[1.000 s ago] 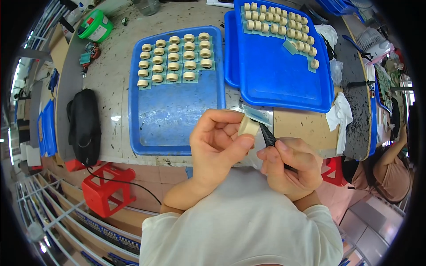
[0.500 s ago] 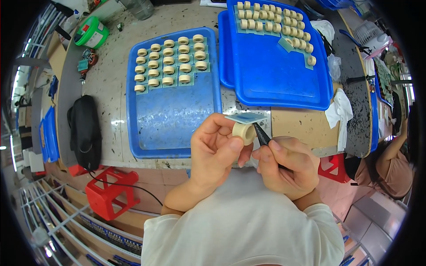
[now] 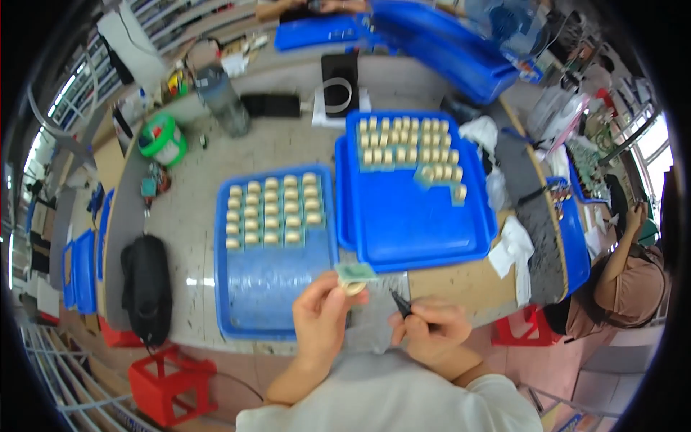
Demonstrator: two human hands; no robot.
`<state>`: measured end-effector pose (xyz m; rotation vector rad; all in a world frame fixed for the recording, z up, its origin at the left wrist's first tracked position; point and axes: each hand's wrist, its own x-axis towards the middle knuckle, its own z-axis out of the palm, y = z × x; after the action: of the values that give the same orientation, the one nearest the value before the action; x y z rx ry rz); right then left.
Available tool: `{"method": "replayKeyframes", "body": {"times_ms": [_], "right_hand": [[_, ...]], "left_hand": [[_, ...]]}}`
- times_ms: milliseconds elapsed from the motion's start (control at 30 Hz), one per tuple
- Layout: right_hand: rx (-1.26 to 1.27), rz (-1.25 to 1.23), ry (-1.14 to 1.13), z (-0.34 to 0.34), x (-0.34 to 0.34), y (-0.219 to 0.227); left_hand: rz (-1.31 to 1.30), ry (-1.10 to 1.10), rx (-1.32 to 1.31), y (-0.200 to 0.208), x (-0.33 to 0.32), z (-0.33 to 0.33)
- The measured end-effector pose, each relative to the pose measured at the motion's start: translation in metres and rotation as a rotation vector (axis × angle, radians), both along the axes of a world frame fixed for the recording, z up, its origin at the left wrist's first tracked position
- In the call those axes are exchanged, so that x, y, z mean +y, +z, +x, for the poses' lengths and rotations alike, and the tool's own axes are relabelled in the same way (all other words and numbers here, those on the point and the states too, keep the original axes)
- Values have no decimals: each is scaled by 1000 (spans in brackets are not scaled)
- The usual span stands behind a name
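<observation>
My left hand (image 3: 322, 314) pinches a cream ring-shaped part (image 3: 353, 288) with a small green circuit board (image 3: 355, 271) on top of it. Both are held up in front of the light blue tray's right edge. My right hand (image 3: 432, 330) is closed on black pointed tweezers (image 3: 402, 304), whose tip points up and left, apart from the board. The light blue tray (image 3: 270, 295) carries rows of similar cream rings on green boards (image 3: 272, 210). More of these fill the far part of a brighter blue tray (image 3: 417, 237) to the right. Motion blurs fine detail.
A black pouch (image 3: 146, 288) lies at the left, with a green bucket (image 3: 164, 142) behind. White cloth (image 3: 514, 248) rests by the right tray. A clear jug (image 3: 222, 101) stands at the back. Red stools (image 3: 173, 381) are below the table edge. A co-worker (image 3: 626, 281) is at the right.
The view has tilted up, bringing the table's far side into sight. The tweezers, held against the ring and board before, have drawn away to the right. My left hand still grips the ring.
</observation>
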<state>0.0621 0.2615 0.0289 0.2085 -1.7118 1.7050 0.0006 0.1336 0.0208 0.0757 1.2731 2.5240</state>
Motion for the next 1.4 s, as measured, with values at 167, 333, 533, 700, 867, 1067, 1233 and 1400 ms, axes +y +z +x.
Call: {"method": "replayKeyframes", "body": {"times_ms": [167,333,533,700,867,1067,1233,1400], "right_hand": [[34,-223,13,1,-9,-3],[98,-106,-7,-6,-4,-2],[141,-61,-82,-6,-4,-1],[101,32,-54,-4,-1,6],[120,175,-46,4,-3,6],[145,260,2,-4,2,16],[104,340,-94,-5,-3,16],[21,360,-158,-2,-7,17]], "left_hand": [[-21,141,77,3,-2,-2],[100,113,67,10,2,-10],[306,-70,-196,8,-4,-12],[336,-141,-142,9,-1,-10],[223,-136,-51,14,2,0],[107,-120,-37,12,4,1],[135,-73,111,8,7,3],[105,-67,224,4,4,7]]}}
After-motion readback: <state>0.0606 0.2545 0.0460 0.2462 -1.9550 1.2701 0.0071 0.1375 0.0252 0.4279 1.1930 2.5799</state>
